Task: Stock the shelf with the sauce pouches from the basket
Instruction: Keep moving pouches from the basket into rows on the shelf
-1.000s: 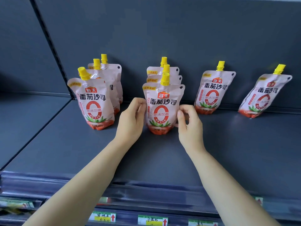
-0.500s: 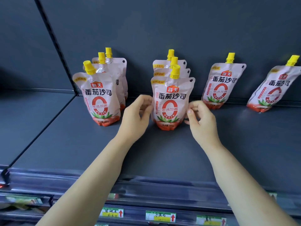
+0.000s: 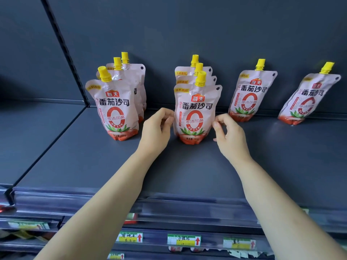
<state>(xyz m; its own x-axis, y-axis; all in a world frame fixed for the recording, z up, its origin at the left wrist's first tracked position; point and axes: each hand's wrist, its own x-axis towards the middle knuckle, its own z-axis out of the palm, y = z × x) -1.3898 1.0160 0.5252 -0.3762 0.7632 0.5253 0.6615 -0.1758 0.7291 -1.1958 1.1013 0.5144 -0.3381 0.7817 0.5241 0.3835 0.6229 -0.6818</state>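
On the dark grey shelf (image 3: pixel 187 171) stand pink tomato sauce pouches with yellow caps. The front middle pouch (image 3: pixel 195 113) stands upright, with two more lined up behind it. My left hand (image 3: pixel 155 128) is at its left edge, fingertips at or just touching the pouch. My right hand (image 3: pixel 230 135) hovers by its right edge, fingers loosely curled and a little apart from it. Neither hand grips anything. A left row of three pouches (image 3: pixel 114 107) stands nearby. Single pouches lean on the back wall at right (image 3: pixel 249 94) and far right (image 3: pixel 308 98). No basket is in view.
A slotted upright post (image 3: pixel 65 51) divides this bay from the neighbouring shelf (image 3: pixel 28 128) on the left. Along the shelf's front edge runs a price rail (image 3: pixel 184 239) with green and yellow labels. Lower shelves show below it.
Both hands have eased off the sides of the front middle pouch, fingers curling in; the pouch stays standing. The camera has moved closer and tilted slightly.
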